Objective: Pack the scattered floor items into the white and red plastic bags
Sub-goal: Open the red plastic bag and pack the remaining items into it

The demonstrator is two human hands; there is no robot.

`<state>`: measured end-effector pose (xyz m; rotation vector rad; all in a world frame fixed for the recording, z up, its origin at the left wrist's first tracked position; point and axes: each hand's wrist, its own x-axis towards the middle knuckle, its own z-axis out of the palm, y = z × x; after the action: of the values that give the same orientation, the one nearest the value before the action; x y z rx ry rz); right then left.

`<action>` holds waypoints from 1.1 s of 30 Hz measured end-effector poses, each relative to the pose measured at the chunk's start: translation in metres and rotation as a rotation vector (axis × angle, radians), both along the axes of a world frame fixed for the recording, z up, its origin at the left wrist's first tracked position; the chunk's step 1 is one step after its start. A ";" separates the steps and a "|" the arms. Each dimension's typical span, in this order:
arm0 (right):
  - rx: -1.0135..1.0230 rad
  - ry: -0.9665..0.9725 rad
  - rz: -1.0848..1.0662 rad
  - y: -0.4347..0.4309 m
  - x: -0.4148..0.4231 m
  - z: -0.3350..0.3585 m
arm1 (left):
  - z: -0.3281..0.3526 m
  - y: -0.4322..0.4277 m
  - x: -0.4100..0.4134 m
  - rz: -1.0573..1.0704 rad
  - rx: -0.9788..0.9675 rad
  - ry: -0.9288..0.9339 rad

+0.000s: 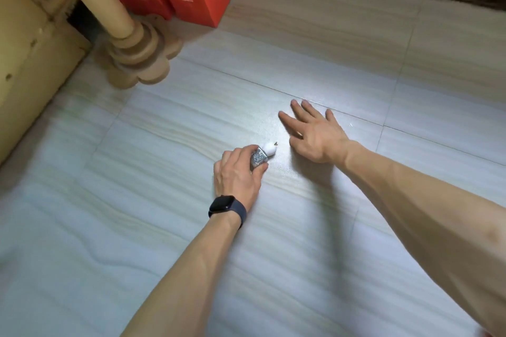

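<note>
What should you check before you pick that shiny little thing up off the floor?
1. Left hand has its grip round the small silvery item: ok.
2. The item's white end pokes out free of the fingers: ok.
3. Right hand is open, holds nothing and can help: ok.
4. A white or red plastic bag is in view to drop it into: not ok, none shows.
5. The item is already clear of the tiled floor: cannot tell.

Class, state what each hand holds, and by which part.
The left hand grips a small item by its silver end; the right hand holds nothing.
</note>
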<state>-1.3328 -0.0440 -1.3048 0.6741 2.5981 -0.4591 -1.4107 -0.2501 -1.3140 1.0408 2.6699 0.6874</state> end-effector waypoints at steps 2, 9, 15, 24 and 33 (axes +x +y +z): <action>-0.113 -0.065 -0.019 -0.022 0.021 0.020 | 0.016 -0.026 0.022 -0.030 -0.101 -0.056; -0.662 0.050 -0.281 -0.091 0.119 0.132 | 0.113 -0.063 0.097 -0.210 -0.014 -0.121; -0.598 0.431 -0.442 -0.095 0.215 0.258 | 0.245 -0.024 0.159 -0.438 0.123 0.087; -0.154 0.774 -0.979 -0.085 0.473 0.317 | 0.310 0.042 0.306 -0.756 -0.130 0.009; 0.047 0.422 -1.192 -0.121 0.616 0.238 | 0.243 0.060 0.459 -0.549 -0.298 -0.238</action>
<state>-0.7168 -0.1651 -1.0672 2.3298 2.2464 -0.9358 -0.9516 -0.1904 -1.0713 1.4085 2.0580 0.2700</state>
